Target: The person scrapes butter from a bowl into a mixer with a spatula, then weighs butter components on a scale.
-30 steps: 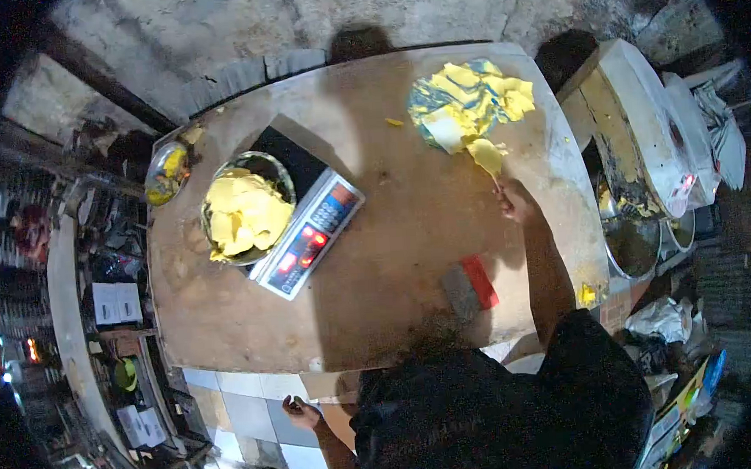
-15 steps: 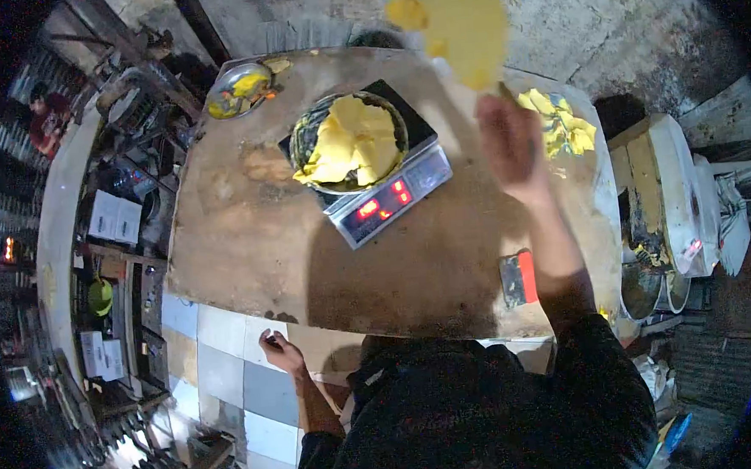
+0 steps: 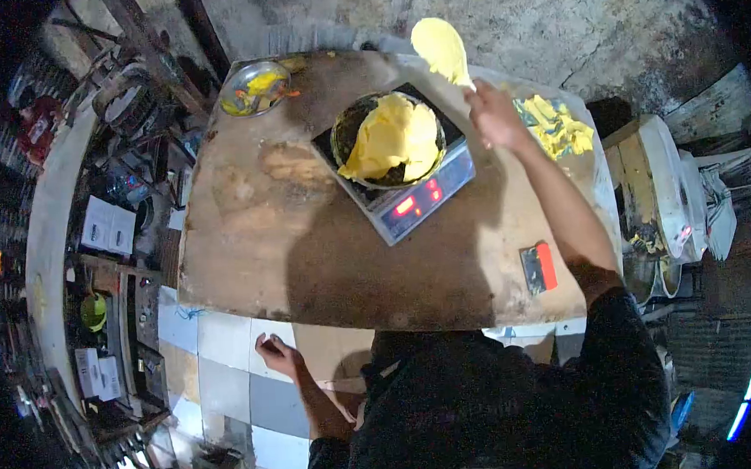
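My right hand point(image 3: 498, 119) grips the handle of a spatula point(image 3: 441, 50), whose blade is coated with thick yellow paste. It is raised over the far right of the table, beside a bowl point(image 3: 341, 126) heaped with yellow paste point(image 3: 396, 136). That bowl rests on a digital scale point(image 3: 425, 200) with lit red digits, too blurred to read. Low at the left, off the table's front edge, hangs my left hand point(image 3: 280, 355), fingers loosely curved and apart, holding nothing. More yellow paste point(image 3: 556, 123) lies on a plastic sheet to the right of my right hand.
The wooden table point(image 3: 239, 233) carries a metal bowl point(image 3: 241, 106) with yellow bits at the back left and a red-and-black scraper point(image 3: 539, 267) near the right edge. Tubs point(image 3: 662, 185) stand at the right. Shelves with white boxes point(image 3: 108, 225) line the left, where a person point(image 3: 43, 129) is partly visible.
My right hand and the spatula have come down and slightly left, and the blade now looks smaller. The camera view has shifted, so the scale appears further right. My left hand still hangs.
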### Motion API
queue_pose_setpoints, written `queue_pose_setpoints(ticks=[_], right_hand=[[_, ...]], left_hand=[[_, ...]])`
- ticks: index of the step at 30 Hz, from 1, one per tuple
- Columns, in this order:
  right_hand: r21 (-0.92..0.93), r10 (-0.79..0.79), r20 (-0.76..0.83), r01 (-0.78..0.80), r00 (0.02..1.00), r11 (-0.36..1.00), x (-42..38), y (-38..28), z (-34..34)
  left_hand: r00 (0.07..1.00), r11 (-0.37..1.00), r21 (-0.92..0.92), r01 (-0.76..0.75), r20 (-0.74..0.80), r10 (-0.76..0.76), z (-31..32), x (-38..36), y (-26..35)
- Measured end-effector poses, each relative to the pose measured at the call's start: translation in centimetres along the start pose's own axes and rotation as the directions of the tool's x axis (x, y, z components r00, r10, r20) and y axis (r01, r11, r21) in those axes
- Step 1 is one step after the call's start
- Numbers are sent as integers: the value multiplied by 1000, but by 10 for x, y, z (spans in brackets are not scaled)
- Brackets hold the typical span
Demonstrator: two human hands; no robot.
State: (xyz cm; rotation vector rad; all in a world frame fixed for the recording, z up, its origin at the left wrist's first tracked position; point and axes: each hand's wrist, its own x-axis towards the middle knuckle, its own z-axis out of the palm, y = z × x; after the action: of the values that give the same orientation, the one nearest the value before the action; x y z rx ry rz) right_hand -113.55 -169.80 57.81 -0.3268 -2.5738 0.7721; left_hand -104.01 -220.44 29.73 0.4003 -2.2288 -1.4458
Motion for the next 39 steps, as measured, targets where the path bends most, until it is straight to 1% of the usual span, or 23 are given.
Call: queue_pose_setpoints(ticks=[2, 7, 8, 10, 12, 16, 17, 18, 19, 21, 23, 25, 26, 27, 28, 30, 32, 33, 35, 36, 37, 38, 39], right_hand=[[98, 300, 204, -324, 932, 941, 10, -12, -12], [103, 237, 226, -265, 945, 959, 18, 6, -11], [20, 267, 242, -279, 933, 960, 21, 6, -9], [-61, 291, 258, -285, 921, 956, 31, 17, -1], [-217, 96, 214, -48, 972, 975, 39, 58, 29], [-364, 14, 293, 98, 956, 926, 39, 109, 82], [-394, 29, 381, 133, 924, 910, 34, 116, 87], [-420, 51, 464, 169, 884, 892, 27, 119, 89], [-422, 57, 458, 161, 887, 892, 21, 123, 86], [-332, -229, 173, 276, 958, 902, 5, 126, 78], [-225, -292, -79, 269, 953, 937, -15, 63, 37], [-150, -52, -162, 28, 985, 988, -53, 73, 38], [-102, 15, -56, -20, 998, 995, -69, 72, 43], [-57, 79, 53, -76, 995, 996, -78, 73, 48], [-52, 85, 44, -83, 995, 995, -79, 80, 56], [9, 191, 171, -196, 967, 981, -84, 97, 77], [112, 280, 159, -299, 947, 948, -76, 112, 96], [205, 362, 166, -391, 917, 897, -71, 117, 104], [277, 436, 170, -467, 884, 840, -63, 121, 114], [337, 499, 185, -532, 847, 777, -58, 122, 117], [351, 501, 175, -529, 848, 773, -53, 122, 119], [289, 539, 136, -553, 832, 781, -49, 123, 122], [225, 575, 98, -580, 813, 783, -47, 123, 125]], left_hand=[[1000, 1000, 11, 19, 11, -19, 5, 15, 3], [1000, 999, -39, 10, -4, -10, 8, 36, 8], [1000, 985, -175, 14, 21, -11, 5, 40, 5], [1000, 991, -133, 11, -4, -12, 1, 41, 3], [999, 996, -88, 34, -17, -35, 0, 42, 4], [998, 989, -141, 55, -7, -56, 26, 41, 9], [996, 960, -269, 75, -18, -82, 38, 43, 7], [996, 940, -338, 56, 78, -31, 43, 46, 10], [985, 913, -404, 48, 171, 24, 46, 49, 12], [973, 948, -318, 29, 227, 46, 56, 55, 29], [957, 974, -226, -7, 280, 72, 68, 69, 47], [894, 964, -264, 14, 436, 106, 90, 84, 68], [899, 977, -214, -9, 426, 102, 109, 93, 90], [878, 948, -317, 38, 464, 120, 138, 101, 94], [854, 908, -410, 86, 500, 144, 167, 111, 99], [711, 957, -258, -131, 648, 272, 198, 123, 192], [591, 902, -220, -370, 694, 412, 260, 148, 183], [584, 898, -222, -381, 695, 419, 275, 154, 195], [441, 885, 174, -432, 897, 39, 295, 161, 218], [439, 878, 169, -448, 897, 51, 316, 169, 191], [399, 954, -13, -300, 907, 138, 351, 184, 137], [370, 973, -192, -132, 901, 228, 355, 185, 146], [365, 971, -190, -147, 902, 232, 355, 186, 151]])
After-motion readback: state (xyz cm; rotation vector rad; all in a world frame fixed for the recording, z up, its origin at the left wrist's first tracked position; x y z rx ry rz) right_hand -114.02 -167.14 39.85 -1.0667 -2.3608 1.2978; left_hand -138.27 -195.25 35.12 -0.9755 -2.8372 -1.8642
